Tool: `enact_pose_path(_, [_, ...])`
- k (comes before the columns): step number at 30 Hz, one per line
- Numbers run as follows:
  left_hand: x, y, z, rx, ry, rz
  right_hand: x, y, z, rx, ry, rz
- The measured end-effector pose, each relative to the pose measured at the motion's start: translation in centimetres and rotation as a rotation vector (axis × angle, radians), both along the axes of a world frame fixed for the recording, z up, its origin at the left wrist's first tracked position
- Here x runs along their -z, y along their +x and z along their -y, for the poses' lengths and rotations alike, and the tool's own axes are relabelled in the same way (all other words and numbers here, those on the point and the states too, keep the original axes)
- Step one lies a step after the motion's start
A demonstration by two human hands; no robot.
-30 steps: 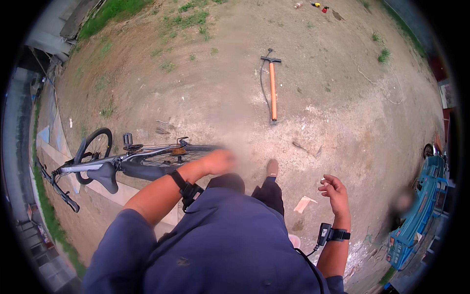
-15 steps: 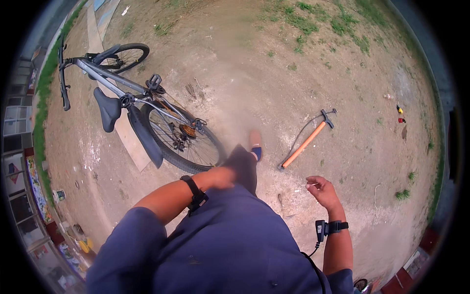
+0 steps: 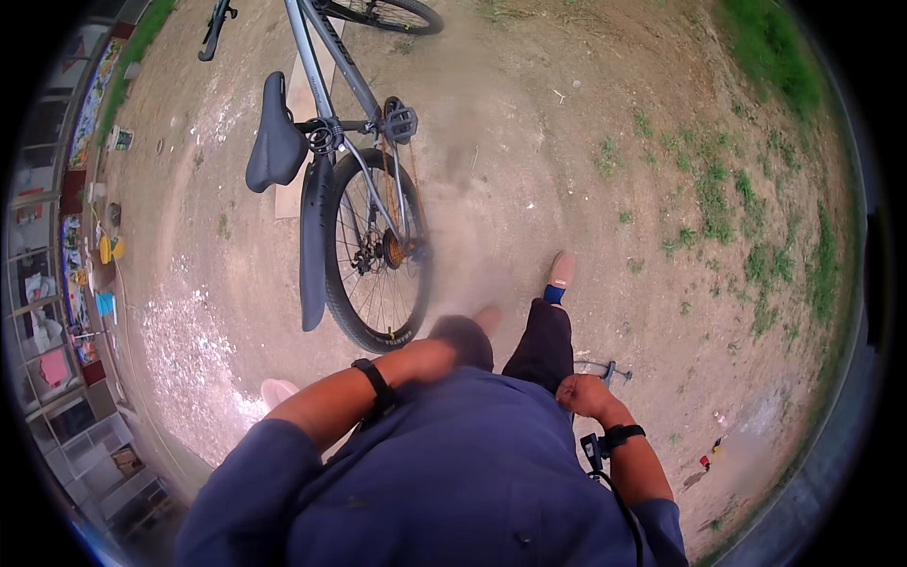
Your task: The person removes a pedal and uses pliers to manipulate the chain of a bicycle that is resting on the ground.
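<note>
Your left hand (image 3: 433, 359): low beside the dark trouser knee (image 3: 463, 340); fingers blurred and lost against the cloth, so wide, narrow or holding, cannot tell.

Your right hand (image 3: 586, 395): fingers curled in narrow, against or very near your thigh. Anything inside the curl, cannot tell.

Bicycle (image 3: 367, 175): ahead and to the left of your left fingers, its back end toward you. Nearest part, the black rear tyre (image 3: 373, 340), just ahead and left of those fingers; they overlap closely in view, contact not clear. Farther ahead of the same fingers: rusty-brown cassette (image 3: 393, 249), then black pedal (image 3: 401, 123). Ahead-left of them, past the wheel: long black mudguard (image 3: 316, 246), and farther out the black saddle (image 3: 277, 134), with a coiled cable (image 3: 326, 135) on its near right. All of these well ahead of your right fingers, on their left.

Pump: dark handle (image 3: 612, 371) just ahead and right of your right fingers, with a bit of curved hose; the rest hidden behind hand and leg. Touching or not, cannot tell.

Tan shoe (image 3: 561, 269) ahead of your right fingers. Green weeds (image 3: 715, 203) far ahead-right of them; a small red object (image 3: 705, 462) back and right.
</note>
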State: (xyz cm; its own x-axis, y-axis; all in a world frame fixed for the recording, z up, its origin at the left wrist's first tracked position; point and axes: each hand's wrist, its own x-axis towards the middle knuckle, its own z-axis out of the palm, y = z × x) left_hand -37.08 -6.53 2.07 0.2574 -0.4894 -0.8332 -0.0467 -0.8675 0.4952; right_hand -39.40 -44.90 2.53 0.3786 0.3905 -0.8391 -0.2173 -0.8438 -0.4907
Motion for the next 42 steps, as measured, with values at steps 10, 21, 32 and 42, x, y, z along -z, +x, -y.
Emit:
enact_pose_path(10, [-2.6, 9.6, 4.0, -0.733, -0.2, -0.23, -1.6, 27.8, 0.4, -0.325, 0.156, -0.458])
enact_pose_path(21, [-2.0, 13.5, 4.4, -1.143, -0.584, -0.525, 0.3, 45.0, -10.3, -0.837, 0.056, -0.764])
enact_pose_path(32, [1.9, 21.3, 6.0, -1.574, -0.578, -0.651, 9.0, 58.3, -26.5, -1.123, 0.2, -0.483])
enact_pose_path(42, [17.4, 31.3, 5.1, -2.356, -0.387, -0.329, 24.6, 68.1, -36.7, -1.137, 0.148, -0.155])
